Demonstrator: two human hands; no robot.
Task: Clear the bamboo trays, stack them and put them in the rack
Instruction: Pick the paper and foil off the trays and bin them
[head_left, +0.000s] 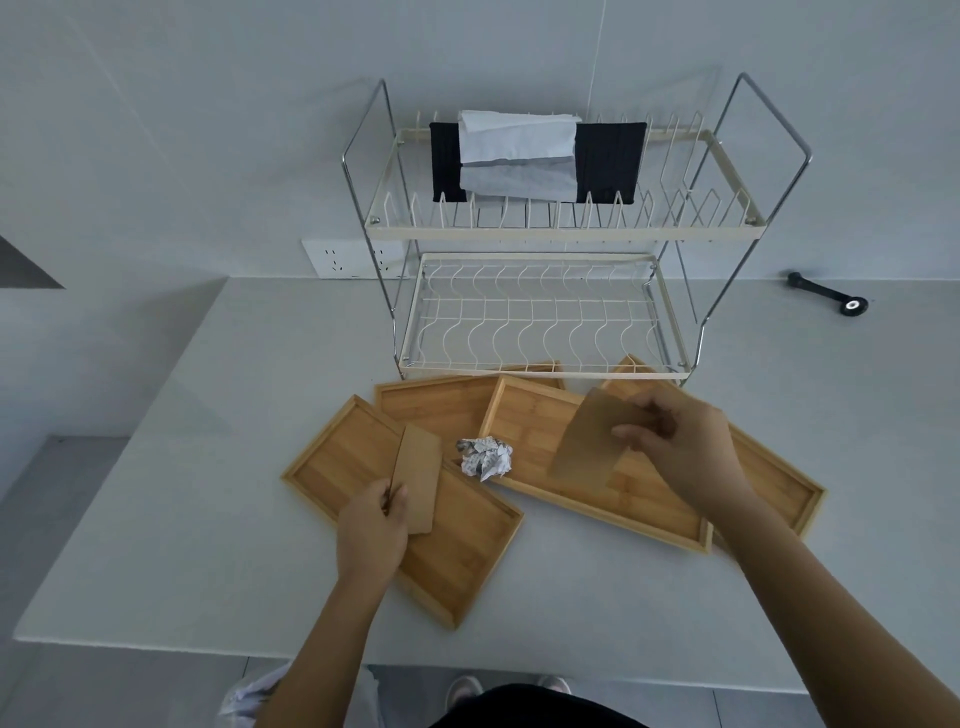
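Note:
Several bamboo trays lie overlapping on the white counter in front of the wire rack (540, 312). My left hand (371, 530) pinches a brown card (415, 475) over the left tray (332, 462). My right hand (680, 441) holds a second brown card (587, 447) above the middle tray (524, 415). A crumpled printed paper ball (484, 456) rests between the left and middle trays. Another tray (431, 402) lies behind them, and one more tray (774, 475) sits under my right forearm.
The rack's upper tier (561, 228) carries a black cloth (608, 161) and white paper (519, 150); its lower tier holds nothing. A black tool (826, 299) lies at the far right. A wall socket (348, 260) is behind the rack. A plastic bag (249, 696) is on the floor.

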